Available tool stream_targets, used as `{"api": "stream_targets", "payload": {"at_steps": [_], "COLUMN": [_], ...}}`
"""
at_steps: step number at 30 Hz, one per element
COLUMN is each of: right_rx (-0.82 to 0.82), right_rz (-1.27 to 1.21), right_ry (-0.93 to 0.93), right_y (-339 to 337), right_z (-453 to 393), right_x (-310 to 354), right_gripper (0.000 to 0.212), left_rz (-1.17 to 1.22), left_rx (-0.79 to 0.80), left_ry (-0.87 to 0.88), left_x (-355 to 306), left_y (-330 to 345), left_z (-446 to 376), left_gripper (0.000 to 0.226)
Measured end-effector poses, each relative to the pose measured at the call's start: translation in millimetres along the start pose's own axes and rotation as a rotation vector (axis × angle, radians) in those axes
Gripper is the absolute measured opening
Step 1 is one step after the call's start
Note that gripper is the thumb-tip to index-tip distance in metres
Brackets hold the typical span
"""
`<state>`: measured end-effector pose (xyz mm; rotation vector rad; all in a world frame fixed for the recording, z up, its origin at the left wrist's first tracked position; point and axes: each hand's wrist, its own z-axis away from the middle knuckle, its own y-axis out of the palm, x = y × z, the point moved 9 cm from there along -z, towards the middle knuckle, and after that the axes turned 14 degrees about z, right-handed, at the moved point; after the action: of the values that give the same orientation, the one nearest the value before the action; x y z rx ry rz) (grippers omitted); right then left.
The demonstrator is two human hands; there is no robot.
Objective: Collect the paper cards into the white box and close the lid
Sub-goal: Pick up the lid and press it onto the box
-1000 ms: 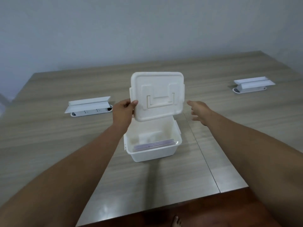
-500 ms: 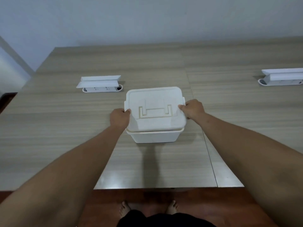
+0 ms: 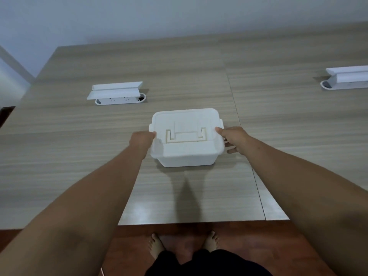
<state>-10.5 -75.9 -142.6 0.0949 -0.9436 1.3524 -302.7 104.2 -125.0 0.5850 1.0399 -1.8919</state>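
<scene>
The white box (image 3: 187, 160) stands on the wooden table with its lid (image 3: 185, 132) lying flat on top, a recessed handle in the middle of the lid. My left hand (image 3: 142, 139) grips the lid's left edge, thumb on top. On the opposite side my right hand (image 3: 234, 139) presses the lid's right edge with its thumb, the other fingers curled down along the box side. The paper cards are hidden inside the box.
A white pop-up socket unit (image 3: 117, 93) sits open on the table (image 3: 79, 146) at the back left, a second socket unit (image 3: 347, 78) at the far right. The table's front edge runs just before my bare feet (image 3: 157, 246) on the reddish floor.
One second ago my left hand held the lid upright above the open box with cards visible. The lid has since come down onto the box, and both hands now hold its sides.
</scene>
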Motion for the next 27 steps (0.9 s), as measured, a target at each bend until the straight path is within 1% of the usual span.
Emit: {"api": "stream_targets", "payload": {"at_steps": [2, 4, 5, 7, 8, 9, 10, 12, 14, 15, 16, 17, 19, 20, 22, 23, 25, 27], "right_rx": [0.119, 0.151, 0.141, 0.081, 0.012, -0.08, -0.189, -0.368, -0.464, -0.492, -0.494, -0.488, -0.45, -0.425, -0.386, -0.377, -0.391, -0.437], "right_rz": [-0.134, -0.225, -0.26, -0.308, -0.283, -0.198, -0.055, 0.207, 0.315, 0.34, 0.347, 0.358, 0.366, 0.367, 0.367, 0.364, 0.372, 0.393], "right_ry": [0.056, 0.068, 0.065, 0.055, 0.05, 0.035, 0.012, -0.056, -0.121, -0.141, -0.14, -0.134, -0.127, -0.132, -0.162, -0.178, -0.221, -0.332], "right_y": [11, 16, 16, 13, 8, 0, -7, -12, -7, -5, -4, -4, -7, -8, -10, -12, -20, -31], "right_z": [-1, -3, -5, -10, -13, -15, -14, -4, 4, 5, 4, 3, 2, 3, 5, 6, 20, 41], "right_x": [-7, -9, -9, -5, -2, 2, 9, 27, 37, 39, 39, 38, 40, 40, 43, 44, 52, 71], "right_gripper": [0.042, 0.031, 0.029, 0.036, 0.041, 0.043, 0.042, 0.03, 0.021, 0.018, 0.022, 0.027, 0.024, 0.024, 0.03, 0.031, 0.028, 0.03], "left_rz": [0.175, 0.276, 0.332, 0.434, 0.451, 0.434, 0.386, 0.245, 0.037, -0.057, -0.129, -0.18, -0.255, -0.298, -0.393, -0.44, -0.565, -0.681], "left_rx": [0.101, 0.185, 0.221, 0.266, 0.264, 0.248, 0.206, 0.068, -0.075, -0.117, -0.139, -0.145, -0.149, -0.151, -0.154, -0.147, -0.09, -0.01], "left_ry": [-0.119, -0.204, -0.224, -0.241, -0.23, -0.209, -0.175, -0.085, 0.038, 0.094, 0.131, 0.151, 0.204, 0.274, 0.446, 0.532, 0.666, 0.761], "left_x": [11, 20, 23, 21, 18, 15, 12, 5, -7, -14, -18, -22, -28, -35, -47, -51, -58, -58], "left_y": [7, 12, 15, 18, 17, 17, 14, 5, -2, -3, -2, 0, 5, 8, 21, 29, 52, 72], "left_z": [-1, -5, -6, -10, -15, -19, -23, -24, -17, -11, -6, -1, 4, 8, 17, 20, 25, 20], "left_gripper": [0.03, 0.025, 0.023, 0.023, 0.027, 0.032, 0.032, 0.023, 0.022, 0.021, 0.017, 0.014, 0.009, 0.015, 0.042, 0.047, 0.051, 0.051]}}
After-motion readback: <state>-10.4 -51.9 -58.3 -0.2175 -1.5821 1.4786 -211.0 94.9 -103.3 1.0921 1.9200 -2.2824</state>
